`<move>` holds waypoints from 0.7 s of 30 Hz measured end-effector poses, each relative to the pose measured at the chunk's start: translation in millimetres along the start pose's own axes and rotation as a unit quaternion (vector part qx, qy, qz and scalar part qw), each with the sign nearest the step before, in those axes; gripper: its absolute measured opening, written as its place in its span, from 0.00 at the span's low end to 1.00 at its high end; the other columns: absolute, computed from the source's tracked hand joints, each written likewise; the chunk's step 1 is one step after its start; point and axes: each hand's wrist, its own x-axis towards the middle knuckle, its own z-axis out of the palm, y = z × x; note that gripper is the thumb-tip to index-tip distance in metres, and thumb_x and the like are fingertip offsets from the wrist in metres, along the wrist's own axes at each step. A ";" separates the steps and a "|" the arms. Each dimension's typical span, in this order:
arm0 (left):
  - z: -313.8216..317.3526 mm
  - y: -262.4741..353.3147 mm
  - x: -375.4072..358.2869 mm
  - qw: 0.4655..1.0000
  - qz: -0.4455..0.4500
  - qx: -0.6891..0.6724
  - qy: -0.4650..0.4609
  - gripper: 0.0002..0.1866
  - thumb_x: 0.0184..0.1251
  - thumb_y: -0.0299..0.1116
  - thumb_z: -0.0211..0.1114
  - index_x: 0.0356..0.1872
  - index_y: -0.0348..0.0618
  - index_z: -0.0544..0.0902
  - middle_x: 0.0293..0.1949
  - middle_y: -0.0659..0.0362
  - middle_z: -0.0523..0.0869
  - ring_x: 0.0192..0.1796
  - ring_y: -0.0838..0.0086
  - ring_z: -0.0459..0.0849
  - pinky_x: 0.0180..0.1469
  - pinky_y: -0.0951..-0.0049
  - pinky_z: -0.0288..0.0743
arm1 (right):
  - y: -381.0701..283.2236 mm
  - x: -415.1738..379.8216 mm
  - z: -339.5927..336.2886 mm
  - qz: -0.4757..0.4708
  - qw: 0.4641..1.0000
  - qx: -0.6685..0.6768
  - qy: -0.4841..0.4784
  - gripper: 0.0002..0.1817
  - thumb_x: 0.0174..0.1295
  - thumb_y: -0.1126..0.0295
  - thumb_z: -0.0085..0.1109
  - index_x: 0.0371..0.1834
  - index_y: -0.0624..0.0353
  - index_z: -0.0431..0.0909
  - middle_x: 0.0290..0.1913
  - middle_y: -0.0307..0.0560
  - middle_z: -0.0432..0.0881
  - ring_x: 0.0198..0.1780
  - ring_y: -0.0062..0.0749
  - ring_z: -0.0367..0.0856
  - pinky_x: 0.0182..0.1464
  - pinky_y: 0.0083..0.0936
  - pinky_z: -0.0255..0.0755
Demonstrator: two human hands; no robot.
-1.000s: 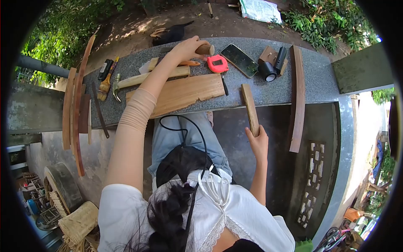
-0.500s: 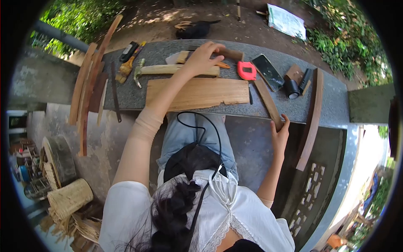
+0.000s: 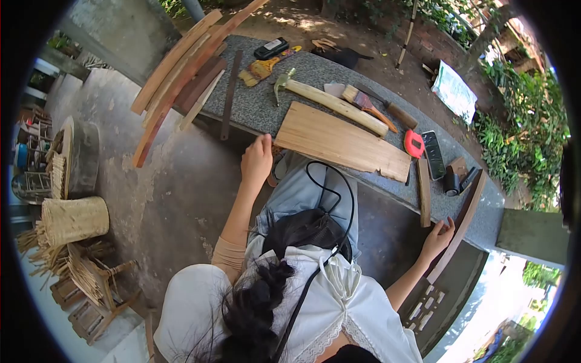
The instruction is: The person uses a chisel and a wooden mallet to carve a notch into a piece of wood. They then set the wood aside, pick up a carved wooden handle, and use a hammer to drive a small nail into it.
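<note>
My left hand [image 3: 257,160] is by the near edge of the stone tabletop, just left of a flat wooden board [image 3: 339,139]. Its fingers are curled together, and what they hold, if anything, is hidden. My right hand [image 3: 439,239] has its fingers apart and holds nothing. It is just below the near end of a short wooden strip [image 3: 423,196] and beside a long brown wooden strip [image 3: 460,227]. Behind the board lie a hammer [image 3: 336,104], a paintbrush [image 3: 366,106] with an orange handle, a wooden-handled tool [image 3: 401,114] and a red tape measure [image 3: 414,144].
A phone [image 3: 433,154] and a black cylinder [image 3: 451,183] are at the right. On the left are a dark metal strip [image 3: 230,97], a worn brush [image 3: 263,68], a black device [image 3: 271,48] and long wooden strips [image 3: 181,91] jutting past the edge. A woven basket [image 3: 75,221] stands on the floor.
My left hand has come back from the tools behind the board to the near edge. My right hand has let go of the short strip and opened. The view has turned left.
</note>
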 end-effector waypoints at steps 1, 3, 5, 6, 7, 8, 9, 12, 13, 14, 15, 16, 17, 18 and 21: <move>6.0 -8.4 -0.7 0.998 -0.038 0.050 -0.026 0.27 0.75 0.52 0.41 0.31 0.39 0.79 0.33 0.48 0.85 0.39 0.53 0.84 0.40 0.63 0.77 | -10.3 2.8 1.9 -0.007 1.000 0.001 -0.002 0.16 0.67 0.67 0.54 0.57 0.58 0.73 0.38 0.48 0.75 0.32 0.31 0.73 0.31 0.25 0.68; 14.7 -13.7 4.8 0.996 -0.034 0.075 -0.026 0.36 0.71 0.62 0.39 0.33 0.35 0.79 0.30 0.47 0.86 0.35 0.59 0.86 0.37 0.68 0.79 | -39.7 10.3 4.7 0.038 0.991 0.126 -0.038 0.14 0.68 0.69 0.52 0.55 0.58 0.73 0.35 0.44 0.74 0.28 0.23 0.71 0.28 0.21 0.65; 15.4 -9.5 15.5 0.944 -0.166 -0.181 -0.218 0.42 0.66 0.69 0.41 0.33 0.32 0.81 0.27 0.48 0.86 0.29 0.66 0.87 0.33 0.72 0.80 | -67.6 11.3 10.7 0.067 0.983 0.153 -0.073 0.13 0.69 0.71 0.50 0.54 0.59 0.73 0.33 0.40 0.73 0.26 0.17 0.68 0.26 0.17 0.62; 28.5 -23.5 21.3 0.922 -0.148 -0.260 -0.246 0.45 0.63 0.73 0.42 0.33 0.30 0.82 0.24 0.51 0.86 0.25 0.72 0.86 0.30 0.76 0.80 | -67.4 9.3 23.0 0.045 0.975 0.200 -0.091 0.13 0.69 0.71 0.49 0.54 0.58 0.73 0.33 0.39 0.73 0.26 0.15 0.67 0.26 0.16 0.62; 27.3 -21.4 22.5 0.922 -0.150 -0.265 -0.241 0.45 0.63 0.73 0.42 0.33 0.30 0.82 0.24 0.51 0.86 0.25 0.72 0.86 0.30 0.76 0.80 | -74.8 10.0 31.3 0.023 0.963 0.246 -0.109 0.13 0.69 0.72 0.49 0.54 0.58 0.73 0.33 0.38 0.73 0.26 0.14 0.67 0.25 0.15 0.61; 26.8 -19.0 23.4 0.903 -0.160 -0.316 -0.244 0.44 0.63 0.71 0.44 0.33 0.30 0.82 0.25 0.51 0.86 0.25 0.72 0.86 0.30 0.76 0.80 | -89.3 5.8 33.6 0.045 0.954 0.261 -0.142 0.13 0.68 0.72 0.50 0.54 0.58 0.73 0.32 0.36 0.72 0.24 0.11 0.65 0.23 0.13 0.59; 25.8 -16.8 24.1 0.881 -0.170 -0.367 -0.246 0.42 0.64 0.70 0.46 0.33 0.30 0.82 0.25 0.50 0.86 0.25 0.71 0.86 0.30 0.77 0.80 | -89.2 2.5 42.5 0.040 0.953 0.262 -0.145 0.13 0.68 0.72 0.50 0.54 0.58 0.73 0.32 0.36 0.72 0.24 0.11 0.65 0.23 0.13 0.59; 20.1 -12.7 25.5 0.868 -0.149 -0.364 -0.302 0.36 0.67 0.62 0.52 0.39 0.28 0.81 0.28 0.48 0.86 0.28 0.72 0.86 0.30 0.78 0.80 | -99.0 -13.0 64.8 0.009 0.932 0.288 -0.218 0.12 0.68 0.73 0.50 0.54 0.59 0.73 0.28 0.33 0.70 0.23 0.10 0.64 0.22 0.12 0.57; 20.4 -12.5 23.2 0.868 -0.153 -0.367 -0.298 0.36 0.67 0.62 0.52 0.39 0.28 0.81 0.28 0.48 0.86 0.28 0.72 0.86 0.30 0.78 0.80 | -103.8 -17.3 67.7 0.005 0.932 0.287 -0.223 0.12 0.68 0.73 0.50 0.54 0.59 0.73 0.28 0.33 0.70 0.23 0.10 0.64 0.22 0.12 0.57; 21.1 -12.1 19.6 0.853 -0.120 -0.417 -0.290 0.32 0.67 0.57 0.54 0.39 0.28 0.81 0.29 0.47 0.86 0.28 0.71 0.87 0.30 0.78 0.80 | -106.2 -21.1 72.0 0.023 0.927 0.291 -0.236 0.12 0.68 0.73 0.51 0.53 0.59 0.73 0.28 0.33 0.70 0.22 0.10 0.63 0.22 0.12 0.57; 20.3 -11.4 15.9 0.836 -0.085 -0.465 -0.280 0.28 0.68 0.52 0.56 0.39 0.27 0.81 0.29 0.46 0.86 0.29 0.71 0.87 0.31 0.78 0.80 | -107.2 -23.5 76.6 0.040 0.922 0.296 -0.248 0.12 0.68 0.73 0.51 0.53 0.59 0.73 0.27 0.32 0.70 0.22 0.09 0.63 0.21 0.11 0.56; 10.6 -4.9 10.8 0.817 -0.098 -0.489 -0.289 0.23 0.69 0.44 0.56 0.40 0.25 0.80 0.30 0.46 0.86 0.30 0.69 0.87 0.32 0.76 0.82 | -105.9 -25.8 81.3 0.022 0.926 0.288 -0.243 0.11 0.69 0.72 0.50 0.53 0.58 0.73 0.26 0.32 0.69 0.21 0.09 0.62 0.21 0.11 0.55; 6.1 -4.4 5.0 0.816 -0.099 -0.492 -0.287 0.23 0.69 0.44 0.56 0.40 0.25 0.80 0.30 0.46 0.86 0.30 0.69 0.87 0.32 0.76 0.82 | -106.8 -28.3 83.2 0.019 0.926 0.287 -0.245 0.11 0.69 0.72 0.50 0.53 0.58 0.73 0.26 0.32 0.69 0.21 0.09 0.62 0.21 0.11 0.55; 2.8 -5.3 -0.6 0.813 -0.055 -0.521 -0.253 0.23 0.69 0.43 0.56 0.42 0.25 0.80 0.31 0.47 0.86 0.30 0.70 0.87 0.32 0.77 0.82 | -108.4 -30.2 85.0 0.028 0.923 0.298 -0.240 0.11 0.70 0.71 0.50 0.53 0.58 0.73 0.26 0.31 0.69 0.20 0.08 0.60 0.19 0.10 0.52; -23.3 -7.7 -7.7 0.805 -0.014 -0.563 -0.185 0.23 0.68 0.42 0.57 0.43 0.23 0.80 0.34 0.48 0.86 0.31 0.69 0.87 0.32 0.75 0.83 | -117.1 -35.7 90.5 0.033 0.920 0.325 -0.218 0.09 0.71 0.69 0.48 0.49 0.57 0.73 0.24 0.29 0.67 0.19 0.06 0.58 0.18 0.09 0.49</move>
